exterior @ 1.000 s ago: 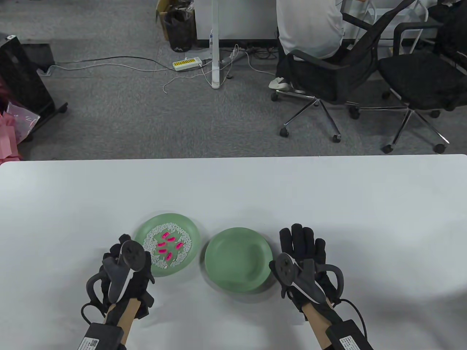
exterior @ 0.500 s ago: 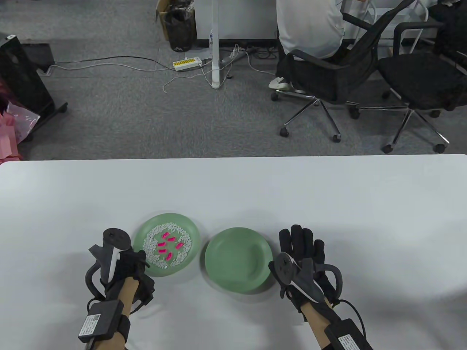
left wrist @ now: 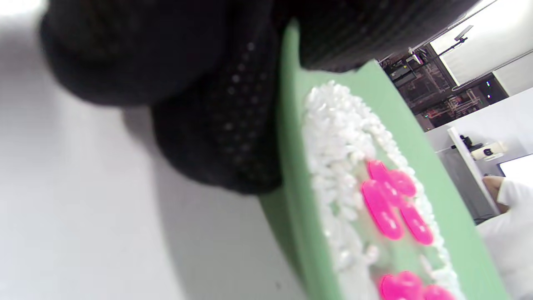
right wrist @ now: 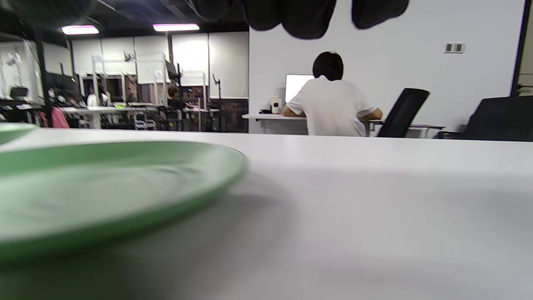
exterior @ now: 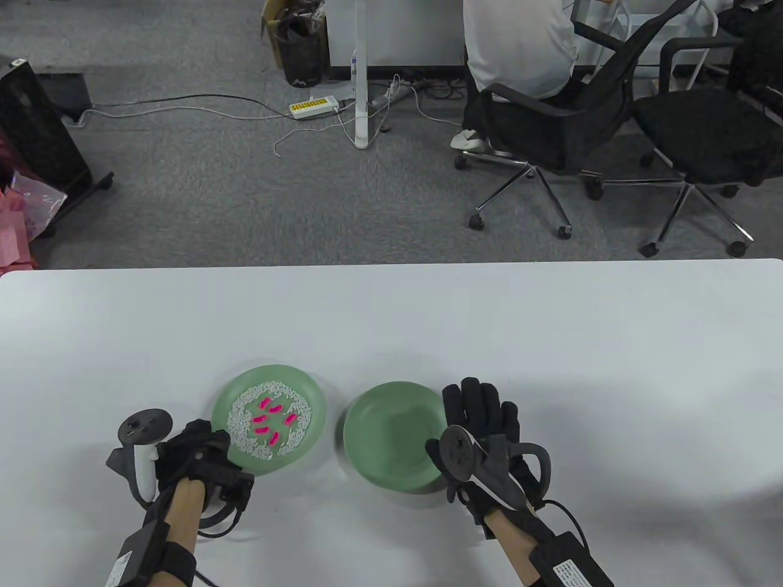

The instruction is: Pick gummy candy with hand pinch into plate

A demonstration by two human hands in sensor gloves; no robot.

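Several pink gummy candies (exterior: 269, 419) lie inside a ring of white grains on the left green plate (exterior: 318, 397). My left hand (exterior: 214, 443) grips that plate's near-left rim. In the left wrist view my fingers (left wrist: 216, 137) clamp the rim (left wrist: 291, 166) beside the candies (left wrist: 383, 208). An empty green plate (exterior: 391, 434) sits to the right. My right hand (exterior: 480, 406) is open, fingers spread, lying over the empty plate's right rim and holding nothing. In the right wrist view the empty plate (right wrist: 104, 187) is at the left, below my fingertips (right wrist: 300, 16).
The two plates sit side by side near the front of the white table (exterior: 550, 330). Beyond its far edge are office chairs (exterior: 691, 128), a seated person (exterior: 520, 49) and floor cables.
My left hand turned and took hold of the candy plate's rim, and the plate shifted left and toward me. My right hand moved left, over the empty plate's right rim.
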